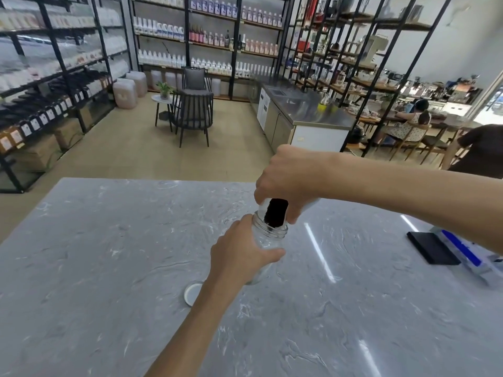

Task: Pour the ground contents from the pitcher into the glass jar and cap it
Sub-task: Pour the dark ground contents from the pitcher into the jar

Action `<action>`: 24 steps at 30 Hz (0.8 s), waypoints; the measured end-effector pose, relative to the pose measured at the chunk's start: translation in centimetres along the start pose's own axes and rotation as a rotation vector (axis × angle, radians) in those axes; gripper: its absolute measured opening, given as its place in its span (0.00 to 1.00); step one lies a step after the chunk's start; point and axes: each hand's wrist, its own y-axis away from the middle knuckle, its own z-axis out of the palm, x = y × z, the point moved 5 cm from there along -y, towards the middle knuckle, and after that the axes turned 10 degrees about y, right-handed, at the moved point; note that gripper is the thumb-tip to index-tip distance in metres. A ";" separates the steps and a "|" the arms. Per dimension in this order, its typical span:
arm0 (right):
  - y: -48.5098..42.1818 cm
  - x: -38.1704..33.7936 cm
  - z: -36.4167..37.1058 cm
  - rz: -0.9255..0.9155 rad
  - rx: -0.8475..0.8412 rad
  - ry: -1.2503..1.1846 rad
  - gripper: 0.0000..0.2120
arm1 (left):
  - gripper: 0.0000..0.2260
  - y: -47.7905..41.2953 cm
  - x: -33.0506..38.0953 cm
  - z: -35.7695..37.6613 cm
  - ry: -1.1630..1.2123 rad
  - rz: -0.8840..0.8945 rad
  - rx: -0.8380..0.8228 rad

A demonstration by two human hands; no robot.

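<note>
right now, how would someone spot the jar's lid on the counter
On the grey marble counter, look just near-left of the glass jar held by the left hand. The lid is a small white disc lying flat, partly hidden by the forearm, unlike the black slab far right.

Left hand [239, 251] wrapped around clear glass jar [268, 240] on grey marble table [109, 254], right hand [288, 183] at its 12 o'clock tipping pitcher [309, 206], dark grounds [276, 213] at jar mouth, white lid [192, 293] at 7 o'clock.
</note>
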 end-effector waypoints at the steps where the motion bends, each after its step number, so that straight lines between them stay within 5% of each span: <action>1: 0.0 0.1 0.0 0.001 -0.002 0.007 0.31 | 0.27 0.0 0.1 -0.1 -0.001 0.002 0.005; 24: -0.6 1.4 -0.2 -0.031 -0.058 0.055 0.29 | 0.29 -1.7 1.3 -0.2 -0.099 0.000 0.021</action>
